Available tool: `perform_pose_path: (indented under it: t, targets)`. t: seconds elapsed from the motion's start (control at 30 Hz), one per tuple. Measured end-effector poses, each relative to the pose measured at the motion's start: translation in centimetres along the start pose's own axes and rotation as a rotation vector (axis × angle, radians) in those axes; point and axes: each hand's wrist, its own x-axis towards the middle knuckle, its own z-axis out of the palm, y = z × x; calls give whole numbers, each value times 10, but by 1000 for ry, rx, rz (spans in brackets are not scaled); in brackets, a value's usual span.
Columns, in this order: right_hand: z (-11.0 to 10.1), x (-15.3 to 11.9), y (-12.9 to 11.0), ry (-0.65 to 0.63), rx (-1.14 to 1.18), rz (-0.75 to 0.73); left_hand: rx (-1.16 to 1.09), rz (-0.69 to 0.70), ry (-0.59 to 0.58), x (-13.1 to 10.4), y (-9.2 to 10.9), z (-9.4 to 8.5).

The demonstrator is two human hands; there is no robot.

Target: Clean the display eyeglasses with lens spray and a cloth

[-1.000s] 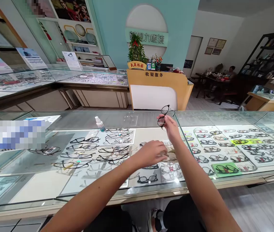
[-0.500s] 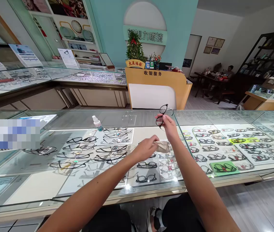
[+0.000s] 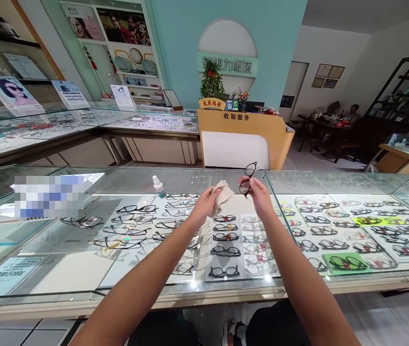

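My left hand [image 3: 204, 205] grips a crumpled beige cloth [image 3: 223, 196], its fingers closed on one side of it. To the right, my right hand [image 3: 257, 192] pinches a pair of black-framed eyeglasses [image 3: 250, 169] near the bridge and lower lens. The glasses are tilted, one lens above the other, with a temple sticking out to the right. Cloth and glasses are apart, both above the glass display counter [image 3: 117, 299]. A white spray bottle [image 3: 158, 186] with a bluish lower part stands upright on the counter, left of my hands.
Rows of eyeglasses [image 3: 225, 271] lie in the counter beneath the glass. White boxes or papers [image 3: 94, 179] rest on its left end. Beyond stands a wooden cashier desk [image 3: 211, 120] with a plant [image 3: 212, 85]. A person [image 3: 353, 113] sits at a far table on the right.
My left hand has drawn the cloth left and up, away from below the glasses; the cloth looks more spread. My right hand still holds the glasses. The view has shifted slightly left.
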Motion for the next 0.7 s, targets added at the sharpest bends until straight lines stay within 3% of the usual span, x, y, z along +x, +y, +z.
perform_pose_path:
  t: [0.13, 0.33, 0.43, 0.7]
  targets:
    - [0, 0, 2, -12, -2, 6, -107, 9, 60, 7, -1, -5]
    - [2, -4, 1, -52, -18, 10, -327, 15, 20, 12, 4, -12]
    - [5, -6, -2, -80, -36, 28, -342, 6, -21, 12, 6, -13]
    - [16, -13, -7, -222, -62, 67, -295, 44, 11, 11, 11, -10]
